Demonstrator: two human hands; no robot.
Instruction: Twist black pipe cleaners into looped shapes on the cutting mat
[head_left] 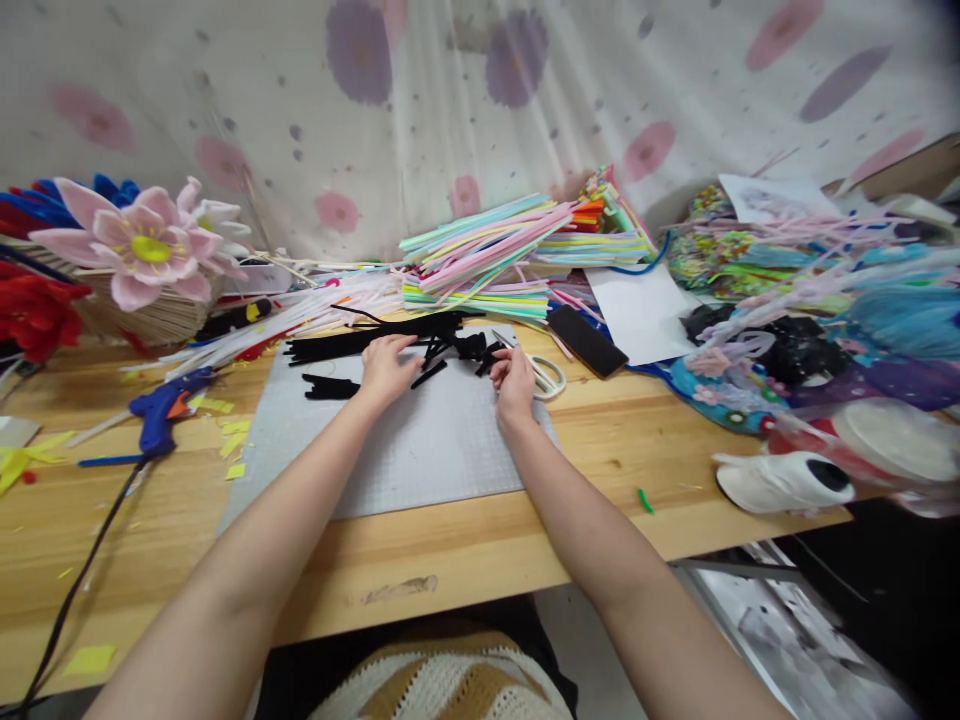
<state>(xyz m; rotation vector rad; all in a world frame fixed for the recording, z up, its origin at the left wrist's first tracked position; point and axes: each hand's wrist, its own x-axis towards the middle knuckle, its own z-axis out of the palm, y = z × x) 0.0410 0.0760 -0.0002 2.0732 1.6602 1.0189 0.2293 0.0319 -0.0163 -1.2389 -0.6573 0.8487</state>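
Observation:
My left hand (388, 370) is over the grey cutting mat (435, 465), its fingers apart and reaching to a bundle of black pipe cleaners (337, 346). A short bunch of cut black pieces (330, 387) lies just left of that hand. My right hand (514, 384) is closed, its fingers curled together near a small black clump (486, 358); what is in them, if anything, is hidden. White-handled scissors (553, 380) lie behind the right hand, blades pointing up and left. Loose black scraps lie between the hands.
A blue glue gun (161, 412) with its cord is at left, below a pink fabric flower (146, 245). Coloured pipe cleaners (495, 245) are heaped at the back. A black phone (587, 340), white paper (641, 310) and a white roll-shaped object (784, 482) are at right.

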